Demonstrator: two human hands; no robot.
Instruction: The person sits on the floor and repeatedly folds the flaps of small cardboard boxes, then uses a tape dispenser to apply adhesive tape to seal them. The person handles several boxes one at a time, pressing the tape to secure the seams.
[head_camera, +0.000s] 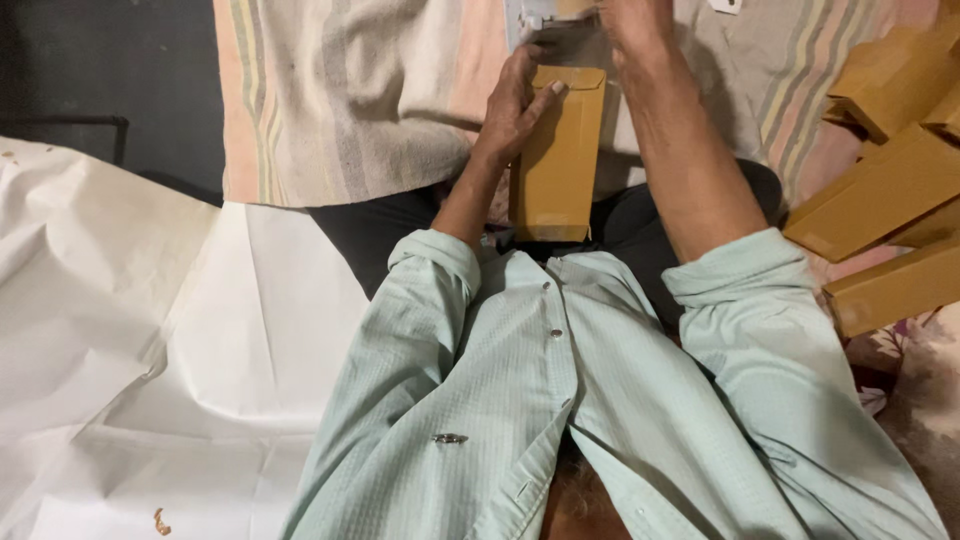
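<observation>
Over the lap, left hand (515, 105) gripping a brown paper envelope (556, 155) by its upper left edge, thumb lying across the front, holding it upright; right hand (632, 22) reaching up at the top edge, mostly cut off, closing on something grey, grasp impossible to tell; lying beneath, a striped cloth (350, 100); spreading at left, white paper sheets (150, 350); stacking at right, more brown boxes (890, 180).

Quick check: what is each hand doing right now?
Left hand: closed on the flat brown paper envelope.
Right hand: at the envelope's top, partly out of frame; grip cannot be told.
</observation>
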